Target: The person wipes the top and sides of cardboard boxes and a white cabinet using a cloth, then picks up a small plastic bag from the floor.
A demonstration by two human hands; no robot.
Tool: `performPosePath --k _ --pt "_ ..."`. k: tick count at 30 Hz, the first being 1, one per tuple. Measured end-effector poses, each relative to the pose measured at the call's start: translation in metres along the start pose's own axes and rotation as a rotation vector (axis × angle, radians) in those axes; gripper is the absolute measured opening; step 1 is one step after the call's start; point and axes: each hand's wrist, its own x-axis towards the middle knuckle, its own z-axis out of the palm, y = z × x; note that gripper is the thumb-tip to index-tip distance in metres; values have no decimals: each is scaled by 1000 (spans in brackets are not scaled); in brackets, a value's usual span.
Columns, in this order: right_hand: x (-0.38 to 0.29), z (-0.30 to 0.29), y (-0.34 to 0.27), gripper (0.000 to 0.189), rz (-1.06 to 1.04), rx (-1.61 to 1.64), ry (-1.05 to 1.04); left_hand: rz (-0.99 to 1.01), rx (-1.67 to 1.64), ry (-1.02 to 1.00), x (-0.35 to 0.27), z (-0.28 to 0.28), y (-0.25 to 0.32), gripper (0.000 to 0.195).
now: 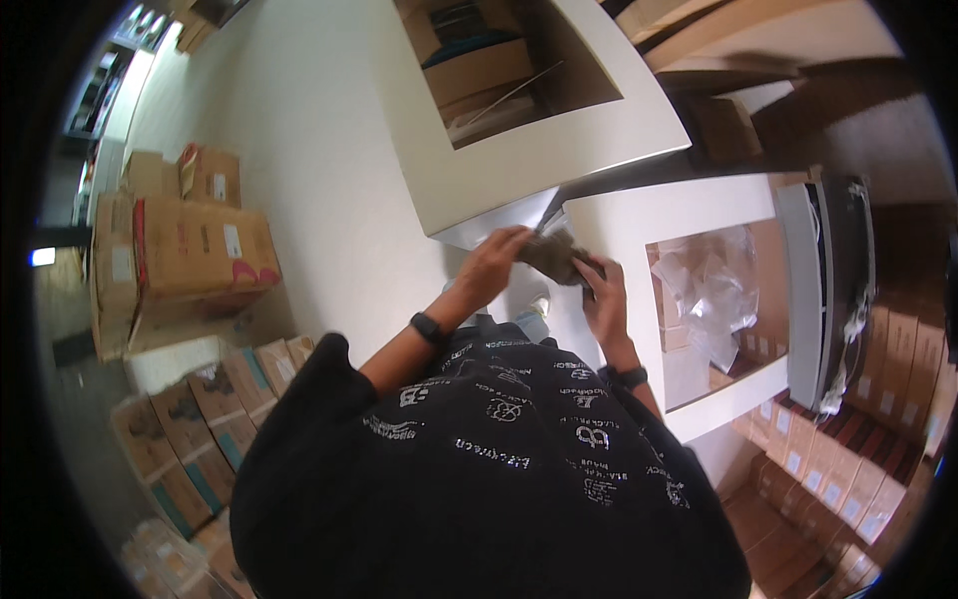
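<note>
A dark brown item [555,257], blurred and perhaps cloth or soft packing, is held in front of my body. My left hand [490,263] grips its left end with the fingertips. At its right end my right hand [605,293] has its thumb and fingers around the edge. Both hands are above a gap between two white cabinet-like units. The upper white unit [516,176] has a rectangular opening with cardboard inside. Clear plastic wrapping [715,292] shows in the opening of the right white unit [677,206].
Large cardboard cartons [206,247] stand on the pale floor [322,150] at left, with rows of smaller boxes [202,419] below. More cartons [831,464] are stacked at lower right. A grey and black panel [812,292] stands at the right unit's edge.
</note>
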Motion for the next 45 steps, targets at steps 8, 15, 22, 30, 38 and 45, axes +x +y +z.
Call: performPosePath --k 8,15,22,30,38,45 --pt "104 137 -67 61 0 -227 -62 -81 376 -88 -16 -82 -97 60" --pt "133 214 -79 65 439 -361 -31 -15 447 -303 3 -60 -158 53" --pt "172 151 -17 27 720 -317 87 223 281 -410 101 -3 -156 47" --pt "49 3 -62 21 660 -53 439 420 -151 -340 138 48 -50 41" --pt "-212 -70 -66 49 925 -322 555 683 -161 -972 27 110 97 36" --pt "-386 -107 -17 37 947 -165 718 746 -152 -916 -100 186 194 36"
